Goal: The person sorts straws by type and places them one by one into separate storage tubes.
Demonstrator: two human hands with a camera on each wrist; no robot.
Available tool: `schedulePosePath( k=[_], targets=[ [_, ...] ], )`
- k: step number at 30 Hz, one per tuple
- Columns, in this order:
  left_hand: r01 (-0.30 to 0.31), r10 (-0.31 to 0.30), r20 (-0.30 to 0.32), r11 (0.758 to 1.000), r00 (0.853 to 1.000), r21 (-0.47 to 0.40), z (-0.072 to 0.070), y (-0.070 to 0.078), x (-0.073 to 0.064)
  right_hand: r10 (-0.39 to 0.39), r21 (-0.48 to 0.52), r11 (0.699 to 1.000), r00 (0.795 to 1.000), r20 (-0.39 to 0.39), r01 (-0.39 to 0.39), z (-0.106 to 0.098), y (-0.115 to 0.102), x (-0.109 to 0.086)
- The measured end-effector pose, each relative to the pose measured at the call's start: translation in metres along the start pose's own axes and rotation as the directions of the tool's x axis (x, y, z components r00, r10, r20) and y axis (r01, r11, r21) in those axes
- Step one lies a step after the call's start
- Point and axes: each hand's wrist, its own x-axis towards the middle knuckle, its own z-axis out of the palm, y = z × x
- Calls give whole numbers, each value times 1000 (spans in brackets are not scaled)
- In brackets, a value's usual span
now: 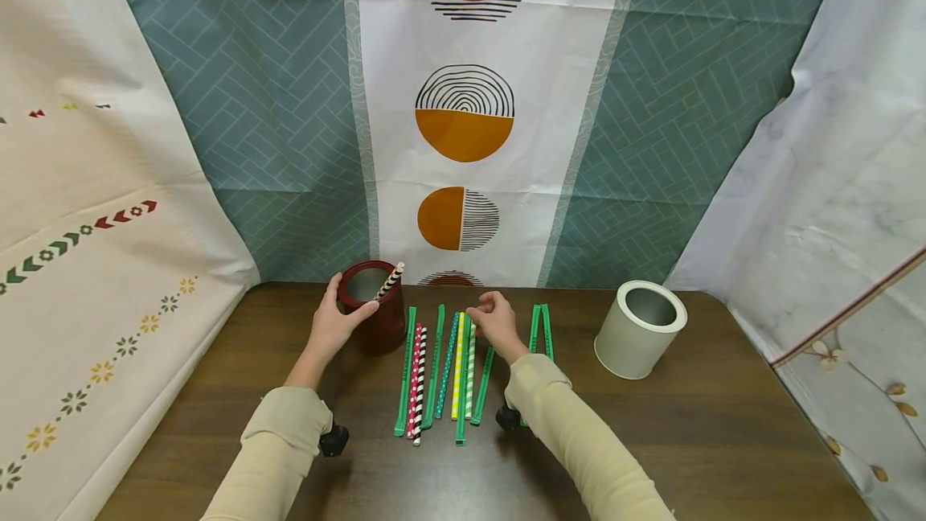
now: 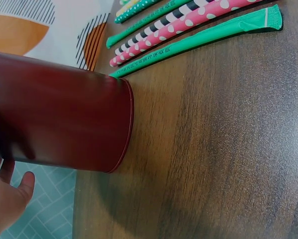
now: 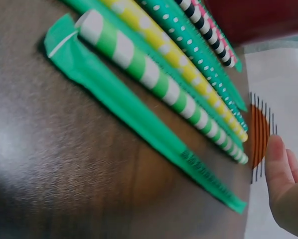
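Note:
My left hand [image 1: 333,328] holds a dark red canister [image 1: 381,332] near its rim, thumb on one side and fingers on the other. A black-and-white striped straw [image 1: 391,281] leans out of the canister's mouth. In the left wrist view the canister [image 2: 64,114] looks tilted and fills the left side. Over the far ends of a row of straws hovers my right hand [image 1: 497,326], fingers loosely bent, nothing visible between them. Nearest to it lie a green-and-white striped straw [image 3: 161,87] and a green wrapped straw [image 3: 134,122].
Between the hands lie yellow [image 1: 458,376], teal dotted [image 1: 446,372], pink dotted [image 1: 413,392] and black-striped [image 1: 419,392] straws among several green wrapped ones. A white canister [image 1: 624,348] stands at the right. A patterned cloth [image 1: 289,143] hangs behind the table.

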Motion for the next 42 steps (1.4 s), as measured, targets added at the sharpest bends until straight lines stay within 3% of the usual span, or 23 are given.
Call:
schedulePosePath(
  k=[6, 17, 31, 37, 42],
  targets=[
    [4, -4, 1, 1000, 1000, 4, 0, 0, 0, 38, -33, 999, 999, -22, -39, -1, 9, 0],
    [1, -1, 1, 1000, 1000, -1, 0, 1, -1, 95, -69, 993, 995, 10, -94, 0, 20, -3],
    [-4, 4, -5, 1000, 1000, -3, 0, 0, 0, 49, -190, 981, 997, 56, -38, 3, 31, -4],
    [2, -2, -5, 1000, 1000, 6, 0, -1, 0, 24, -312, 950, 998, 65, -3, 4, 31, -6],
    [1, -1, -5, 1000, 1000, 8, 0, 0, 1, 15, -453, 891, 998, 57, 13, 3, 31, -7]
  ],
)
